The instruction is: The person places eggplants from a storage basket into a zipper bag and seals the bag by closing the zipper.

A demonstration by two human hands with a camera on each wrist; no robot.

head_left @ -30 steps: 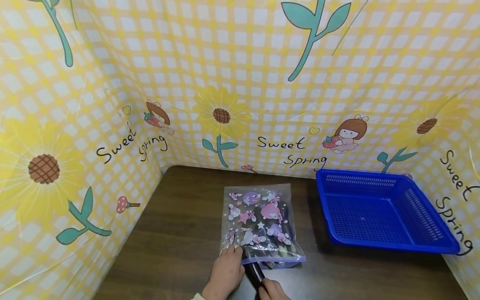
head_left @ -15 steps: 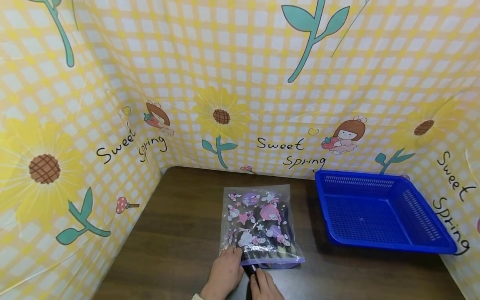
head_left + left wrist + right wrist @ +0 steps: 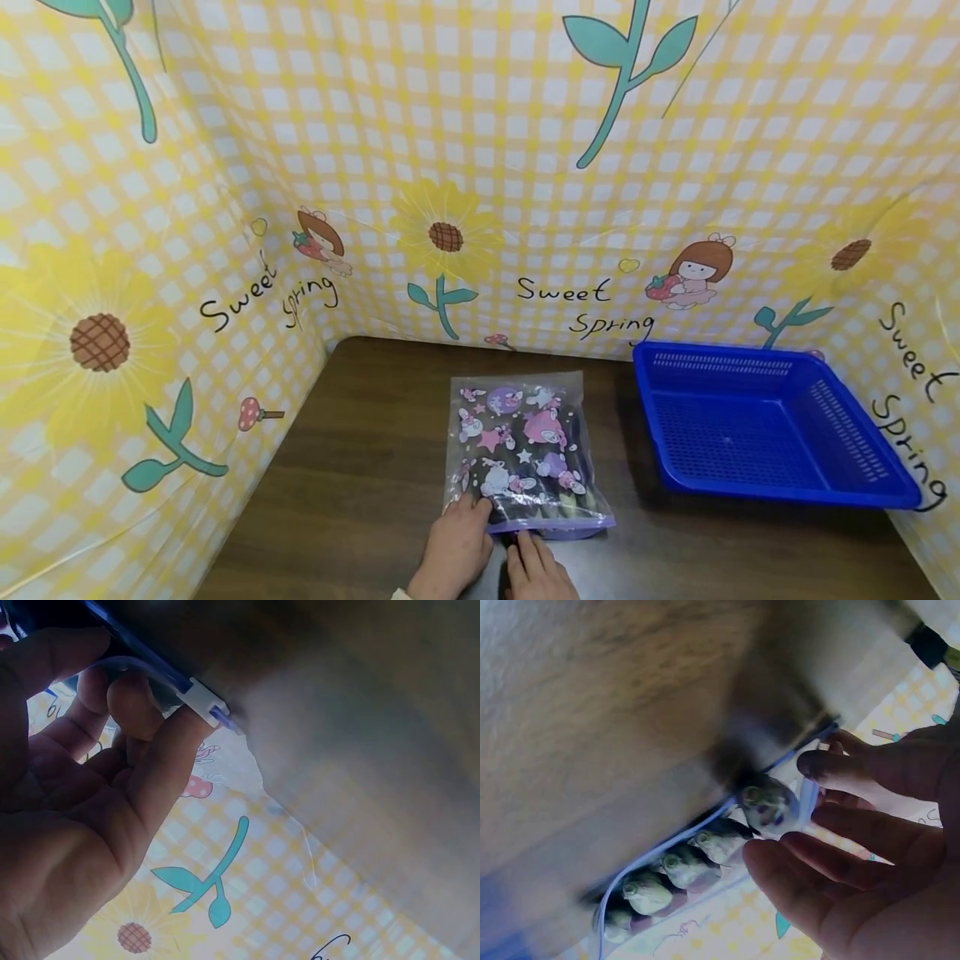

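A clear zip bag (image 3: 517,450) printed with pink and purple cartoon figures lies on the table, its purple-edged mouth toward me. Several dark eggplants are inside; the right wrist view shows their green stem ends (image 3: 649,892) lined up along the opening. One eggplant (image 3: 769,806) sits at the mouth, its stem end facing out. My left hand (image 3: 453,542) grips the left corner of the mouth, a finger at the white zip slider (image 3: 202,699). My right hand (image 3: 536,568) is in front of the mouth, fingers extended and fingertips right at that eggplant's end.
A blue perforated plastic basket (image 3: 750,433) stands to the right of the bag on the brown wooden table (image 3: 352,467). Yellow checked cloth (image 3: 525,208) with sunflowers hangs around the back and sides.
The eggplant has slid forward into the bag, away from me. My right hand has moved up to the mouth and gone from gripping it to extended fingers. The left hand keeps its place.
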